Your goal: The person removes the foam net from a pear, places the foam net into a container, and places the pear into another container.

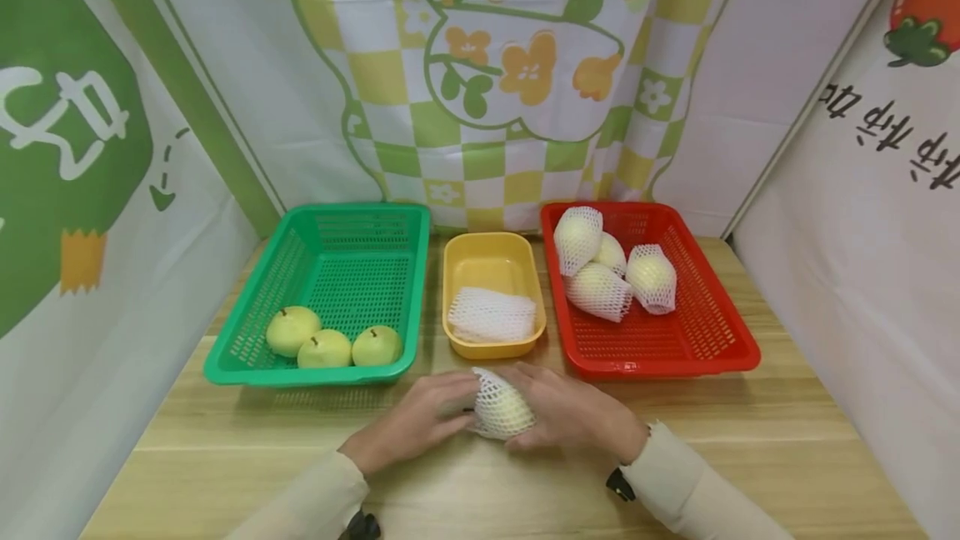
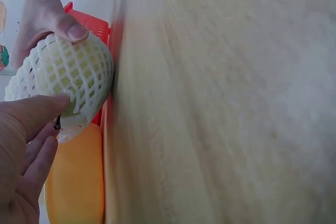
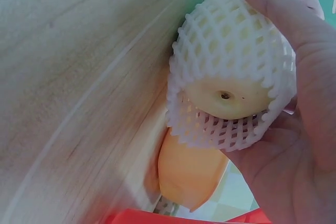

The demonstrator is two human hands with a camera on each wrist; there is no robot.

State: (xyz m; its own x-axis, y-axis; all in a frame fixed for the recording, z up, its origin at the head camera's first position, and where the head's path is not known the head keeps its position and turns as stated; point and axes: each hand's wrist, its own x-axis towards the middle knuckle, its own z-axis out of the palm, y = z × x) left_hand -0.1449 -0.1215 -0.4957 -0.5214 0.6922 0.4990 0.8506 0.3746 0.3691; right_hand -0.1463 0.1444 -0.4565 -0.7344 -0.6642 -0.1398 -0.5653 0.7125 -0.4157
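A pale yellow-green pear in a white foam net (image 1: 504,408) is held between both hands low over the wooden table. At its stem end, my left hand (image 1: 437,417) has the thumb on the net and the fingers bent behind it. The dark stem shows beside that thumb in the left wrist view. My right hand (image 1: 562,413) grips the other end, thumb along the net's side. From the right wrist view, the pear's bare bottom (image 3: 226,98) shows through the open end of the net; the right fingers are mostly hidden behind it.
A green basket (image 1: 313,376) at left contains bare pears (image 1: 326,349). In the middle, a yellow tub (image 1: 491,247) holds flat white foam nets (image 1: 492,312). The red basket (image 1: 720,348) at right has several netted pears (image 1: 597,291). Fabric walls (image 1: 840,273) enclose the table (image 1: 780,448).
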